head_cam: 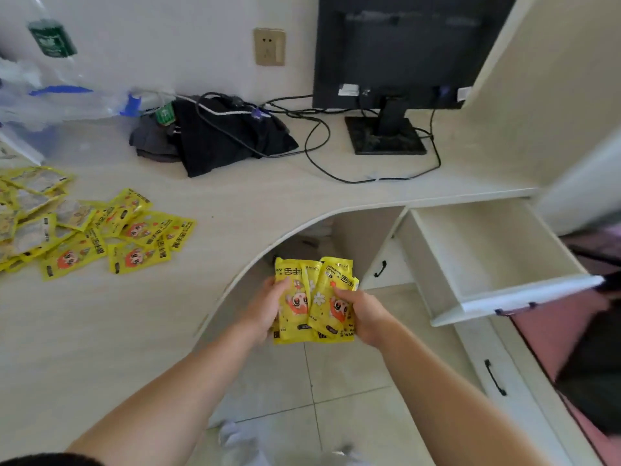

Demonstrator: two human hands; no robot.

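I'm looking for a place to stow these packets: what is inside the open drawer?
The drawer shows only its bare white bottom and side walls. The strip just behind its front panel is hidden from this angle.

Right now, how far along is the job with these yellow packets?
Early, I'd say. Done: the drawer is pulled open, with nothing visible inside it. In hand: the left hand and right hand both grip one stack of yellow packets, held just off the desk edge. Left: the scattered packets lying on the desk, probably most of them.
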